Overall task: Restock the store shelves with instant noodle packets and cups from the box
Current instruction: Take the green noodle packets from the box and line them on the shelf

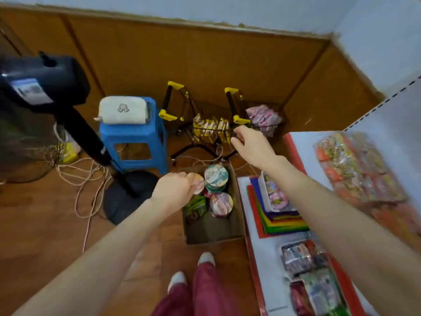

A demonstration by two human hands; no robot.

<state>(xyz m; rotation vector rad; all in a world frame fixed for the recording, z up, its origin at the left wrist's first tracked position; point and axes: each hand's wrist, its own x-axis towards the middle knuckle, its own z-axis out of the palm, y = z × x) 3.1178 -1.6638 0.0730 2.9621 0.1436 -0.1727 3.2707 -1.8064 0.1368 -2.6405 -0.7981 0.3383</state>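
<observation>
Below, two white shoes (206,258) and maroon trousers (200,290) stand on the wooden floor just short of the box (214,229). Right of the box, the shelves (268,258) carry noodle packets (307,258), with a rainbow stack of packs (282,222) nearer the box. Inside the box lie a green packet (196,206) and cups (221,202) with round lids. The left hand (175,190) is at the box's far left corner, fingers closed on a pinkish cup (198,184). The right hand (251,144) hovers beyond the box, fingers loosely spread and holding nothing. Past the box stand two small carts (205,124) with yellow handles, both loaded with packets. Left of the box are a blue stool (134,137) and a black fan (45,87).
</observation>
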